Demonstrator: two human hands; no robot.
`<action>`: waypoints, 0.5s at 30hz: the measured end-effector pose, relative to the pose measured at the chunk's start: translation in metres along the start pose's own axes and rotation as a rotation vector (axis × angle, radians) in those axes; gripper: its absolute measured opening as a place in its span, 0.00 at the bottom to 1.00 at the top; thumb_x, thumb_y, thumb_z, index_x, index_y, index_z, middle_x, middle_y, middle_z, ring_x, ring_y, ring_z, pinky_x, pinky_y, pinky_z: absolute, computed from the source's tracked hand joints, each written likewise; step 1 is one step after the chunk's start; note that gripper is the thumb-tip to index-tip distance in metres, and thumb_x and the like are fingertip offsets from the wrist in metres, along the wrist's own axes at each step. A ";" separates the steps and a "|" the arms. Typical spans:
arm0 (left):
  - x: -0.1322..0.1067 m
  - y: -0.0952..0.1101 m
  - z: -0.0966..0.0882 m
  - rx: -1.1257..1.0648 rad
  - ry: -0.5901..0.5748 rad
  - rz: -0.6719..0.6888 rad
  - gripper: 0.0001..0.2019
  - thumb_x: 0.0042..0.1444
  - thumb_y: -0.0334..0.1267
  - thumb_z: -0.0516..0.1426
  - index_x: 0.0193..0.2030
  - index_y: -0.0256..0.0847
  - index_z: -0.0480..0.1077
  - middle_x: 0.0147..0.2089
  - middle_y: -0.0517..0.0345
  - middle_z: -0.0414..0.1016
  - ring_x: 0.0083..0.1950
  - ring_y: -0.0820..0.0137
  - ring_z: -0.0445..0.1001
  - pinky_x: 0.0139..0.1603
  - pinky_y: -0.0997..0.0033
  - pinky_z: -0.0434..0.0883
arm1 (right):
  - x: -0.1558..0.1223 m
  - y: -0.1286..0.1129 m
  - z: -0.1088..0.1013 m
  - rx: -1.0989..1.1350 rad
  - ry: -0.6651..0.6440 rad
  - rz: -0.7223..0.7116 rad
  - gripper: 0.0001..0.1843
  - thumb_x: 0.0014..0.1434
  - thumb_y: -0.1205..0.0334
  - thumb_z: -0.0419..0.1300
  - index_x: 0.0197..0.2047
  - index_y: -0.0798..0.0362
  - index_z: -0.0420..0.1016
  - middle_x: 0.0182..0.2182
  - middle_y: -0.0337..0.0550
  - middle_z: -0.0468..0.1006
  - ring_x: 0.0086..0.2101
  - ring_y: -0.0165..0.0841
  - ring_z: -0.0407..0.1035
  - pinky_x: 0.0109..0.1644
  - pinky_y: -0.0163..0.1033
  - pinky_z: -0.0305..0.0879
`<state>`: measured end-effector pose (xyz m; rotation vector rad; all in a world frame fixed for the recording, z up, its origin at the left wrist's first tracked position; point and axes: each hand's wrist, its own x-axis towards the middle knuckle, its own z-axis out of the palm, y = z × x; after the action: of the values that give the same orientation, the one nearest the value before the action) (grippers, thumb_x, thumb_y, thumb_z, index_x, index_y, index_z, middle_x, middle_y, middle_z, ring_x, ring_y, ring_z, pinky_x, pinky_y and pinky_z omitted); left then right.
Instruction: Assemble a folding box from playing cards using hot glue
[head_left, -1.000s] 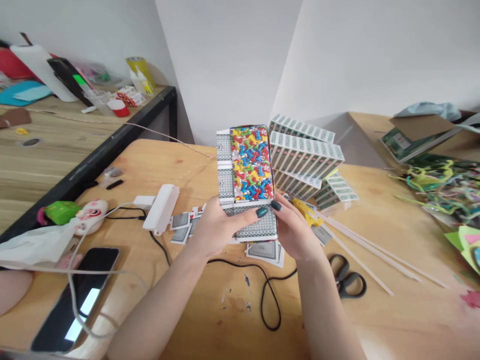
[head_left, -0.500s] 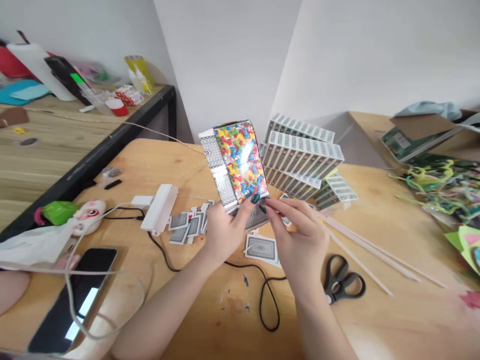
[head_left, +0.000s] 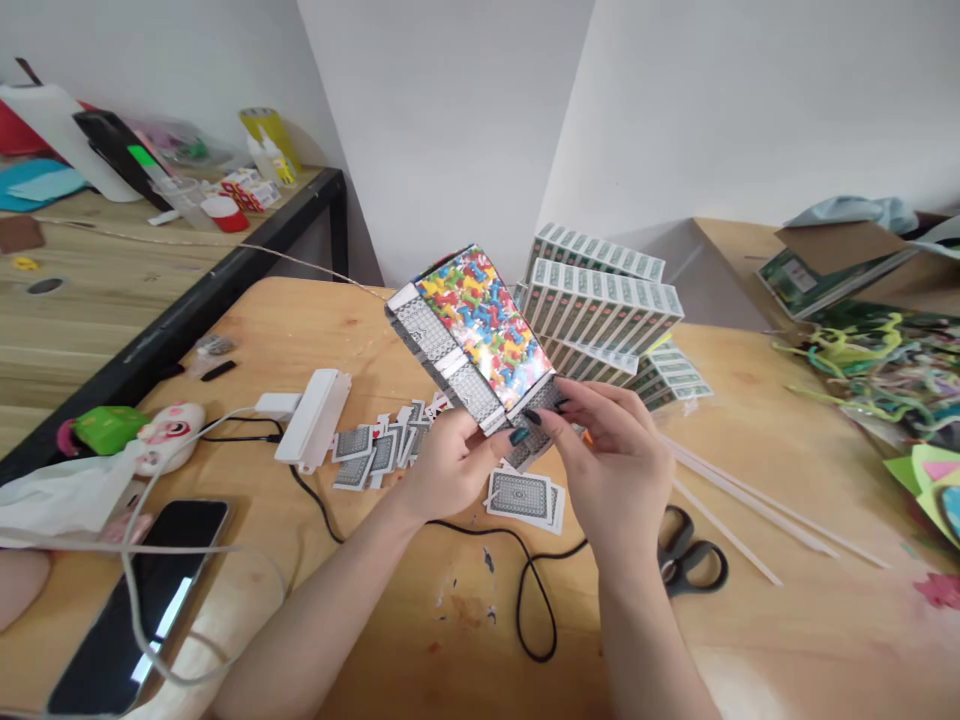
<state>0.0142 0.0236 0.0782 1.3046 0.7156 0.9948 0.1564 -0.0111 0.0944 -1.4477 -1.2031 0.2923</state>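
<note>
Held tilted above the table is a box (head_left: 487, 325) with a shiny, colourful patterned face and sides covered in grey-backed playing cards. My left hand (head_left: 454, 465) grips its lower corner, thumb against the near edge. At the near end my right hand (head_left: 611, 450) pinches a grey-backed card (head_left: 534, 435) that sticks out from the box. Whether that card is fastened to the box I cannot tell. Just below lie a couple of loose playing cards (head_left: 519, 496), face down. Left of my left hand spreads a heap of cut card pieces (head_left: 382, 450).
Stacked card packs (head_left: 600, 300) stand behind the box. Black scissors (head_left: 690, 560) and white strips (head_left: 742, 500) lie to the right. A black cable (head_left: 540, 600) loops in front. At left are a white power strip (head_left: 315, 420) and a phone (head_left: 142, 600).
The box has turned anticlockwise, its far end swinging left and its near end right. My right hand has shifted slightly right, still pinching the card at the near end.
</note>
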 end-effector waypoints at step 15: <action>0.003 0.005 -0.004 0.300 0.173 0.042 0.04 0.50 0.37 0.62 0.29 0.41 0.77 0.31 0.57 0.78 0.39 0.61 0.75 0.44 0.66 0.70 | 0.001 -0.002 -0.003 0.083 0.068 0.055 0.05 0.52 0.61 0.66 0.35 0.50 0.79 0.33 0.41 0.77 0.31 0.30 0.71 0.38 0.40 0.75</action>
<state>0.0110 0.0277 0.0832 1.5091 1.0028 1.0718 0.1581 -0.0126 0.0968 -1.4096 -1.0855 0.3240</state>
